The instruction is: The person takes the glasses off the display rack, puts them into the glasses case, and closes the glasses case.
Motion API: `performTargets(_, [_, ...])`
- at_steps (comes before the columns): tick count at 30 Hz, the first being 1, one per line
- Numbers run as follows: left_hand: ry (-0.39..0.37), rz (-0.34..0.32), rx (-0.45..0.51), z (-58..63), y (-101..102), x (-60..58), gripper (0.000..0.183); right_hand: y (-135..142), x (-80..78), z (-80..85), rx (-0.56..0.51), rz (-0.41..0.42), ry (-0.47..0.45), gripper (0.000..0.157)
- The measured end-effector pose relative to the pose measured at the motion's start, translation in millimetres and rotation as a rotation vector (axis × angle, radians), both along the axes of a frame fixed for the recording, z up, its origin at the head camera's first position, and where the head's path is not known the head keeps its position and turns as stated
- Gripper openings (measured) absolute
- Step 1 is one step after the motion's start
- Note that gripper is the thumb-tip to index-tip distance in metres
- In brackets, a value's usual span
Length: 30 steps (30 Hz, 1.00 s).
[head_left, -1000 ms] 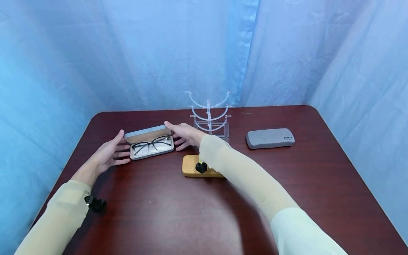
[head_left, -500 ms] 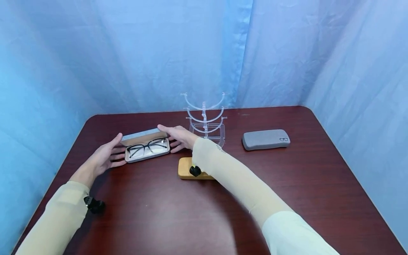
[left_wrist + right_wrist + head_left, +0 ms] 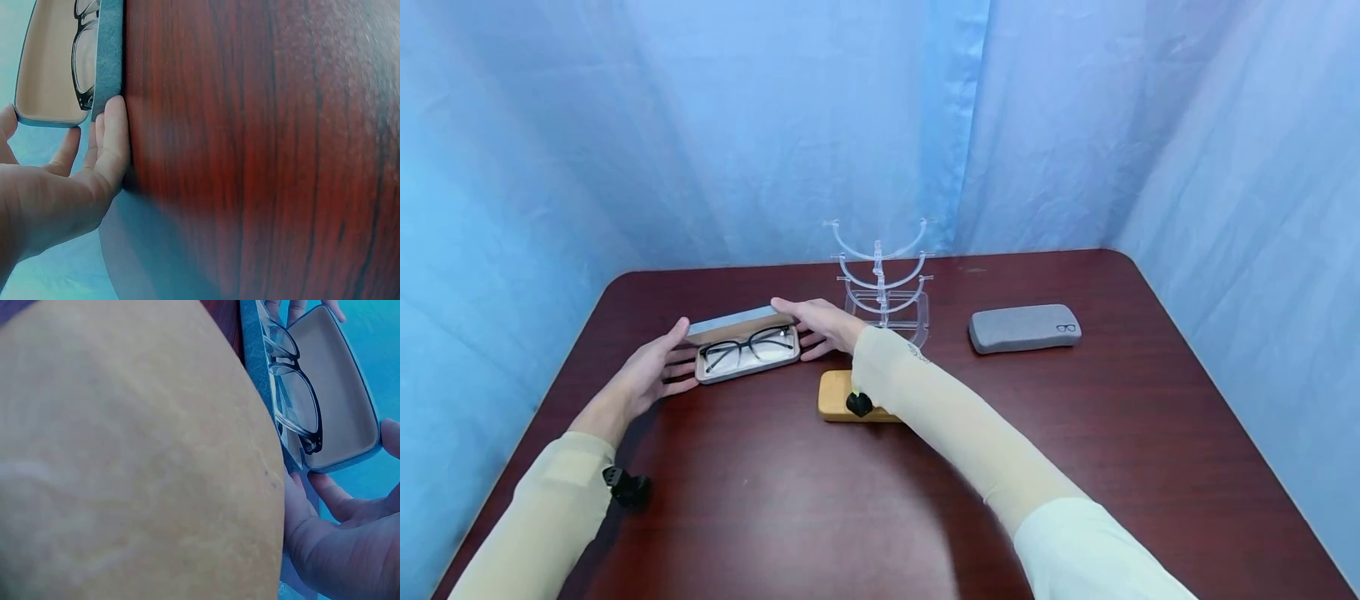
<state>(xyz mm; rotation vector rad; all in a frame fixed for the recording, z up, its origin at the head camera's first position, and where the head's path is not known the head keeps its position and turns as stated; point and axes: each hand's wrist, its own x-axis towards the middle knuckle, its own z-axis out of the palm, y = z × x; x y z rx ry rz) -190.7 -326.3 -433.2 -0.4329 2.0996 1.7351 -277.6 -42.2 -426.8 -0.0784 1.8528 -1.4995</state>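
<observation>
A grey glasses case lies at the table's left, with its tan-lined lid raised. Black-framed eyeglasses rest inside on a pale lining. My left hand is at the case's left end; in the left wrist view its straight fingers touch the case's side and the lid's corner. At the opposite end is my right hand, its thumb at the lid's edge and its fingers spread along the case's end. In the right wrist view, my sleeve covers much of the picture.
A clear tiered glasses stand rises behind my right hand. A yellow case lies partly under my right forearm. Farther right sits a closed grey case with a glasses print. Blue curtains hang behind the table.
The head view has shifted slightly, so everything appears a little farther left and lower. The lid looks slightly lower over the eyeglasses. Both hands keep to the case's ends.
</observation>
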Motion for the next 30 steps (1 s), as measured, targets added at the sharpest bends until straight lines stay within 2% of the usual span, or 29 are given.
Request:
performTargets(7, [-0.003,-0.004,0.016,-1.9,-2.7,3.0,0.11,-0.9,-1.2,-1.8,-0.01,0.002,-0.034,0.083])
performTargets(13, [0.017,-0.023,0.02,-2.7,-4.6,2.2,0.107,0.5,-6.4,-2.9,-0.026,0.016,-0.022,0.072])
performTargets(20, [0.036,-0.068,0.072,-3.6,-10.8,5.3,0.094,5.5,-8.8,-5.3,-0.073,0.048,-0.051,0.067])
performTargets(25, [0.034,-0.059,0.124,-5.6,-14.8,6.7,0.088,10.2,-9.6,-8.0,-0.109,0.062,-0.082,0.068])
performTargets(30, [0.062,-0.084,0.095,-10.6,-17.3,10.8,0.083,12.3,-8.3,-7.9,-0.088,0.116,-0.064,0.069])
